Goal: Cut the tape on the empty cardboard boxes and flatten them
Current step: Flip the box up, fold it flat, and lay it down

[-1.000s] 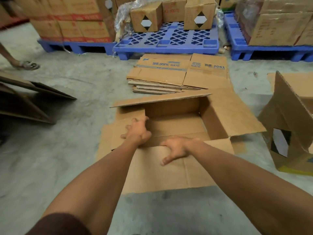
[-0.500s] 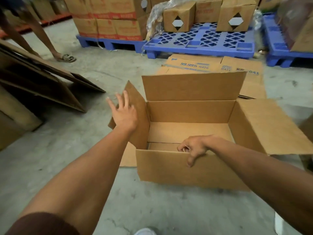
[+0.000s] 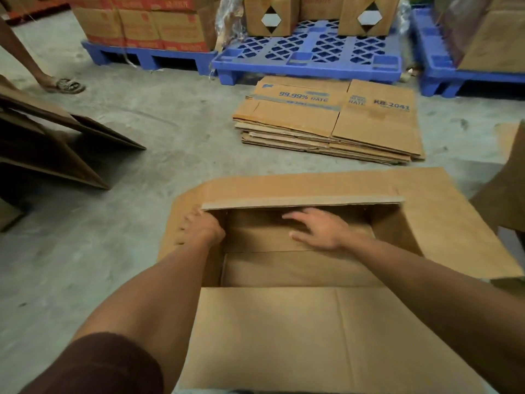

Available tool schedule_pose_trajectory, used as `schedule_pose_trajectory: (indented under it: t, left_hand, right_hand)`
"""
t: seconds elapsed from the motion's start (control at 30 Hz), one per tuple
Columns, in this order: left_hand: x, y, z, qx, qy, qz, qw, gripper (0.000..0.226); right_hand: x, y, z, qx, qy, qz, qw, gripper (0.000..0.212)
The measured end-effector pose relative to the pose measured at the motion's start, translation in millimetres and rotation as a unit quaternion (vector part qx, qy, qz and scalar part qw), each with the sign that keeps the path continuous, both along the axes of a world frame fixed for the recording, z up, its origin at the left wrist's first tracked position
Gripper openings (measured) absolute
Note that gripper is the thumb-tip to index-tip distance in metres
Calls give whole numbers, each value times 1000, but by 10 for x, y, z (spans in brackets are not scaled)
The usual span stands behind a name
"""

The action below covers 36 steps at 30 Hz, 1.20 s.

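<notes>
An open brown cardboard box stands on the concrete floor right in front of me, its flaps spread outward. My left hand is curled over the box's left wall at the far left corner and grips it. My right hand reaches inside the box, fingers spread, near the far wall and above the bottom flaps; it holds nothing. No knife or cutter is in sight. A stack of flattened boxes lies on the floor beyond the open box.
Blue plastic pallets with full cartons line the back. Folded cardboard sheets lean at the left. Another cardboard box stands at the right edge. A person's sandalled foot is at the far left.
The box came closer and its far flap folded down. My left hand went from the raised left flap to the left wall. My right hand left the near wall and reached inside.
</notes>
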<state>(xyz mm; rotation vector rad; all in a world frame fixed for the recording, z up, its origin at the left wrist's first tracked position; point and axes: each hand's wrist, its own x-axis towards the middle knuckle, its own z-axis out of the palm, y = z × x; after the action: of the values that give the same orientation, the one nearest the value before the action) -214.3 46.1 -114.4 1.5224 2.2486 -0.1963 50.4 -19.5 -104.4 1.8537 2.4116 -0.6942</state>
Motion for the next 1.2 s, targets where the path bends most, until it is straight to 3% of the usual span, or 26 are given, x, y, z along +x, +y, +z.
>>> schedule_pose_trajectory:
  t: [0.1, 0.2, 0.27, 0.43, 0.6, 0.7, 0.77, 0.87, 0.97, 1.1, 1.2]
  left_hand:
    - [62, 225, -22, 66, 3, -40, 997, 87]
    - [85, 578, -73, 128, 41, -105, 985, 87]
    - [128, 721, -119, 129, 66, -124, 982, 85]
    - [242, 909, -285, 185, 94, -124, 970, 72]
    - [248, 1063, -334, 193, 86, -117, 970, 59]
    - [255, 1177, -304, 179, 82, -107, 975, 52]
    - [243, 1202, -297, 179, 79, -91, 976, 44]
    - [224, 1167, -288, 158, 96, -83, 979, 35]
    - [194, 1177, -138, 141, 107, -86, 980, 29]
    - [188, 1142, 198, 129, 146, -119, 974, 24]
    - [231, 959, 621, 162, 171, -121, 964, 24]
  right_hand:
    - [151, 221, -42, 163, -72, -111, 978, 47]
    - [215, 449, -111, 321, -28, -113, 940, 49]
    - [240, 610, -137, 353, -19, -127, 927, 58]
    - [248, 1056, -344, 280, -63, -177, 941, 80]
    - [227, 1311, -588, 208, -91, -193, 955, 67]
    - [348, 1399, -463, 160, -57, -178, 969, 72]
    - [540, 1346, -383, 151, -75, -210, 963, 77]
    - [981, 1088, -360, 140, -152, -352, 913, 80]
    - [1316, 840, -281, 105, -199, -431, 874, 73]
    - [1456, 752, 14, 162, -192, -397, 883, 34]
    - [1526, 704, 481, 181, -139, -409, 884, 30]
